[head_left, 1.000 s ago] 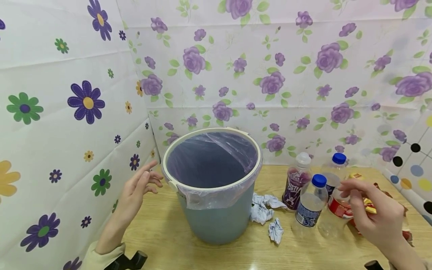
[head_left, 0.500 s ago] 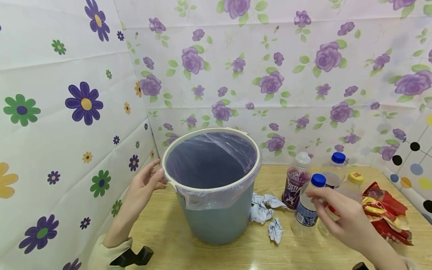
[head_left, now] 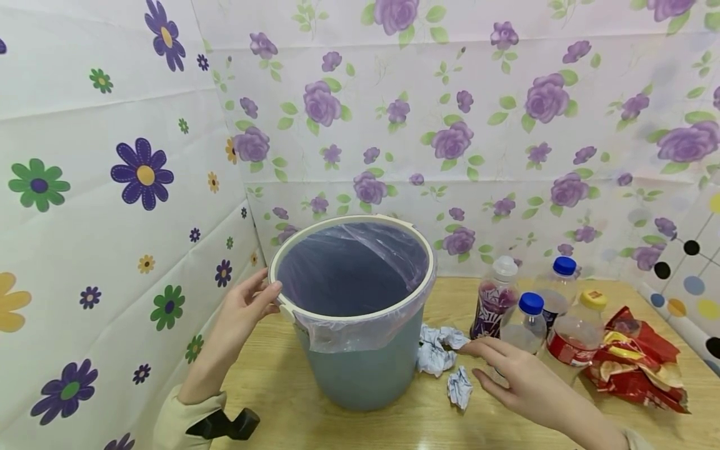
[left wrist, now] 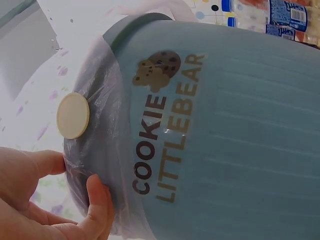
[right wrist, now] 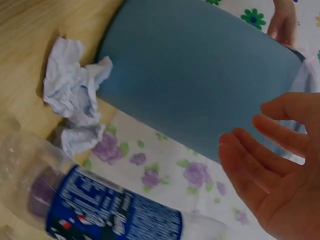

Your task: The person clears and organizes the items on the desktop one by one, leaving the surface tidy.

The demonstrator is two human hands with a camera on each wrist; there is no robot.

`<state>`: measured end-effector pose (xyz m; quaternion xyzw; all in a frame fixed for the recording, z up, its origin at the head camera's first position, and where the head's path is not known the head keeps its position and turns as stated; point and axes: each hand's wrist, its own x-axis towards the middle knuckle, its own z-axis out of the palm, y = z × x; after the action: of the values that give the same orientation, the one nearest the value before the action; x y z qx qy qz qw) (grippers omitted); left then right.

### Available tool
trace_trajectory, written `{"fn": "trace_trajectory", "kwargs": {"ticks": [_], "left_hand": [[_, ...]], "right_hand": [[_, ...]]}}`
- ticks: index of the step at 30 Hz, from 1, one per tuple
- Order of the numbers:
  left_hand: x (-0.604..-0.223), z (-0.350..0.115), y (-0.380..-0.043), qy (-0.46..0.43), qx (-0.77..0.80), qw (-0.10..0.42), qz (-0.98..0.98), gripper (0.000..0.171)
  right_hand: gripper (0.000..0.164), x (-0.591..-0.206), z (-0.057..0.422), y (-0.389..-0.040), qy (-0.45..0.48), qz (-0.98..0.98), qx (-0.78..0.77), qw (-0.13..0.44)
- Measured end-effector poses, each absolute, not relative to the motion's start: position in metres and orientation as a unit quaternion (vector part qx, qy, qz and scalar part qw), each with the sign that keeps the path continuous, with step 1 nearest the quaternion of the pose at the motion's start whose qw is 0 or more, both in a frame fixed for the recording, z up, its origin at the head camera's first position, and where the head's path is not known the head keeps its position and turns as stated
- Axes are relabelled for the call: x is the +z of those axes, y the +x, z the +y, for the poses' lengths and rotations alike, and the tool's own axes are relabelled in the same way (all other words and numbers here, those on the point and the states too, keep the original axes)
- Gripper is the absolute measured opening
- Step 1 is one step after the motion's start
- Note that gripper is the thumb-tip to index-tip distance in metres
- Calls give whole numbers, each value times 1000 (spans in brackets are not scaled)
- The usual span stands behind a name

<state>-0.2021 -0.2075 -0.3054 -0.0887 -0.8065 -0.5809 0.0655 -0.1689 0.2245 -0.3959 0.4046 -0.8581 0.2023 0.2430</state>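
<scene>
A blue-green trash can [head_left: 365, 369] with a cream rim and a thin plastic liner [head_left: 360, 334] folded over it stands upright on the table. My left hand [head_left: 239, 315] grips its left rim; in the left wrist view the fingertips [left wrist: 97, 195] lie against the liner's outside. Reaching leftward in front of the bottles, my right hand [head_left: 520, 381] holds nothing, its fingers loosely bent. Nearest to its fingertips are crumpled papers [head_left: 435, 356] beside the can and a smaller crumpled piece [head_left: 460, 389]. In the right wrist view, papers [right wrist: 75, 90] lie apart from the hand [right wrist: 275, 165].
Behind the right hand stand a purple-labelled bottle [head_left: 494, 303], two blue-capped bottles, including a front one [head_left: 525, 331], and a yellow-capped bottle [head_left: 579, 331]. A torn red snack bag [head_left: 638, 369] lies at right. Flower-patterned sheets [head_left: 349, 144] enclose the table's back and left.
My right hand has swept left and down from over the bottles toward the crumpled papers, uncovering the snack bag. My left hand has moved right onto the can's rim.
</scene>
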Motion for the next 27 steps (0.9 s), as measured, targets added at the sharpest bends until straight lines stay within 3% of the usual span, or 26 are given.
{"fn": "trace_trajectory", "kwargs": {"ticks": [6, 11, 15, 23, 27], "left_hand": [[-308, -209, -204, -92, -585, 64, -803, 57], [-309, -211, -206, -99, -590, 60, -799, 57], [-309, -212, -207, -109, -597, 53, -793, 56], [-309, -213, -205, -113, -605, 42, -787, 56], [-310, -214, -206, -118, -610, 42, -782, 57]], "right_hand": [[44, -420, 217, -180, 407, -879, 171, 178], [36, -435, 212, -192, 382, -905, 178, 56], [42, -446, 211, -202, 360, -915, 180, -27], [47, -467, 209, -212, 347, -920, 171, -65], [49, -473, 208, -214, 355, -920, 156, -49]]}}
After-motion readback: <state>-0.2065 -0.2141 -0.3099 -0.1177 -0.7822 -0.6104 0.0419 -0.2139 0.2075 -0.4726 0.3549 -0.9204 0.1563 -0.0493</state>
